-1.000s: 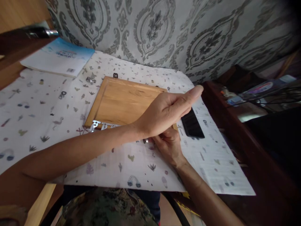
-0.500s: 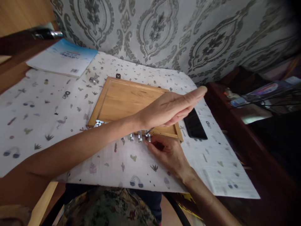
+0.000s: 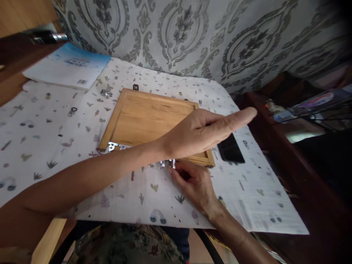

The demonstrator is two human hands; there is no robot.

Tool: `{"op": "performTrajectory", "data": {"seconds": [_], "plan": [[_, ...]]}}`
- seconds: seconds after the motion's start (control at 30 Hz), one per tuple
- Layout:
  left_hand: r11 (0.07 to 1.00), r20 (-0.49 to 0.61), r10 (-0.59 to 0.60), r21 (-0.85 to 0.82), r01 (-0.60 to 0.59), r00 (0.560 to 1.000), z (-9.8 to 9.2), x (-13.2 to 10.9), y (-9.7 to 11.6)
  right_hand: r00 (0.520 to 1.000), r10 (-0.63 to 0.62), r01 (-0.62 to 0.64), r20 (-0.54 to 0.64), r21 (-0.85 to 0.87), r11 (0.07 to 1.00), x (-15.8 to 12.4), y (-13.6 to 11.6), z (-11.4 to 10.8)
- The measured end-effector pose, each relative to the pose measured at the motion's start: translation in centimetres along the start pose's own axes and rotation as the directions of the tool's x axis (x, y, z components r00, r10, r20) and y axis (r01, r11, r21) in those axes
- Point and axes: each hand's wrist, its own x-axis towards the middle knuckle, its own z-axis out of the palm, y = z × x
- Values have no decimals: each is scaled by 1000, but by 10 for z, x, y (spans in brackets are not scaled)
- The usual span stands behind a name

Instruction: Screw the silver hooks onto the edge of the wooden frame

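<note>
A framed wooden panel (image 3: 148,110) lies on the patterned tablecloth. My left hand (image 3: 203,132) reaches across it, fingers curled beneath and a long digit stretched to the right. Its grip is hidden from above; the thin metal shaft seen under it earlier looked like a screwdriver's. At the panel's near edge, my right hand (image 3: 196,181) has its thumb and fingers closed on a small shiny metal hinge (image 3: 172,163). Another metal hinge (image 3: 111,147) sits at the panel's near left corner. My left forearm covers part of the near edge.
To the right of the panel lies a black phone (image 3: 232,148). A blue and white book (image 3: 68,66) rests at the back left, with a loose metal piece (image 3: 106,93) near it. A patterned curtain (image 3: 181,33) hangs behind the table. A plastic bottle (image 3: 310,104) lies at the right.
My left hand has shifted slightly right and turned, and the shaft below it is now out of sight. My right hand stays at the hinge. The whole view has shifted a little.
</note>
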Motion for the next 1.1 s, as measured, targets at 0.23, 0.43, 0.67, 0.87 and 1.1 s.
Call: {"op": "performTrajectory", "data": {"seconds": [0.23,0.43,0.67,0.87,1.1], "plan": [[983,277,-142,-72,168,950,-23,7,1,1000,-17,17,-11,-3,1000,0,1,1],[979,-26,-35,202,39,999,-13,0,8,999,34,-34,23,11,999,0,0,-1],[992,-303,25,125,14,953,6,-9,-1,999,48,-49,19,36,998,0,0,0],[992,-216,98,102,-78,971,9,0,-12,1000,19,-20,14,34,999,0,-1,0],[978,101,-175,-94,184,979,-17,10,-3,999,22,-22,25,33,999,-1,1,2]]}}
